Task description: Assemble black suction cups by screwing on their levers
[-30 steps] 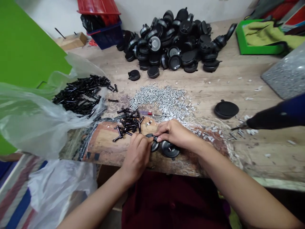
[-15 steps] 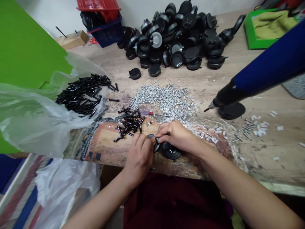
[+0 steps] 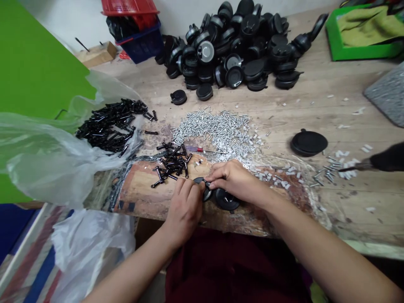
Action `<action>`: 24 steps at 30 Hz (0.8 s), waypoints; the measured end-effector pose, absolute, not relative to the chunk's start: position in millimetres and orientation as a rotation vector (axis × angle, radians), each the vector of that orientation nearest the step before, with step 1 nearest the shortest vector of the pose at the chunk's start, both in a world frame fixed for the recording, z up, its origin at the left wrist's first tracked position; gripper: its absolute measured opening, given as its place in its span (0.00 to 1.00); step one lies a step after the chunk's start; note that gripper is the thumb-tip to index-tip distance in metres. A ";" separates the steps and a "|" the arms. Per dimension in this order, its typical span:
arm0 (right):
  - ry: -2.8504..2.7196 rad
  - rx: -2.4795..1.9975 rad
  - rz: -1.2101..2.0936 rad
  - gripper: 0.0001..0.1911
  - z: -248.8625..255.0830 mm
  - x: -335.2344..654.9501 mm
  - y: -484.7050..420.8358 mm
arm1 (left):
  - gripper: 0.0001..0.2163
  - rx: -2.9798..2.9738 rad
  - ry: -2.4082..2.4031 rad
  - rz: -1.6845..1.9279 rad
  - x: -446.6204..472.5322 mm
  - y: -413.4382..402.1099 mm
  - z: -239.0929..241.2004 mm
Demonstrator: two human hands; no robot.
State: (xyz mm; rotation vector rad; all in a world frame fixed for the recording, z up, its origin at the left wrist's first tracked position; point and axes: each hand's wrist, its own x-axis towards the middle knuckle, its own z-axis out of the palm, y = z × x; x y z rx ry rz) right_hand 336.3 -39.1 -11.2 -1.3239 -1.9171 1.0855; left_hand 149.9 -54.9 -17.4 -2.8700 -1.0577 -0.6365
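Note:
A round black suction-mount part (image 3: 206,194) is held at the front edge of the bench, partly hidden by my fingers. My left hand (image 3: 184,206) is closed around its left side. From the right, my right hand (image 3: 232,180) pinches at its upper edge with thumb and forefinger; whether a small piece sits in that pinch is hidden. A second black round part (image 3: 227,199) lies just beneath my right hand, with a shiny bit at its middle. Beyond the left hand is a small heap of glossy black levers (image 3: 175,162).
Silver screws (image 3: 211,126) and white plastic bits (image 3: 280,176) lie scattered mid-bench, beside a small screwdriver (image 3: 202,150). A hanging power screwdriver (image 3: 386,159) points in from the right, near a black disc (image 3: 309,142). Black suction mounts (image 3: 235,50) are piled behind. A plastic bag (image 3: 47,155) sits left.
The power screwdriver has swung down and to the right, away from the black disc. Both hands stay in nearly the same place on the round black part.

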 end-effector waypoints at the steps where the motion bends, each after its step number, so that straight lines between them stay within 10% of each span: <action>1: -1.920 -1.330 1.076 0.07 -12.2 335.9 -38.9 | 0.05 -2.869 -1.089 -0.677 149.7 -55.3 -18.5; 24: -1.820 -1.291 1.157 0.08 -16.9 337.8 -37.8 | 0.04 -3.051 -1.445 -0.839 144.9 -52.1 -8.7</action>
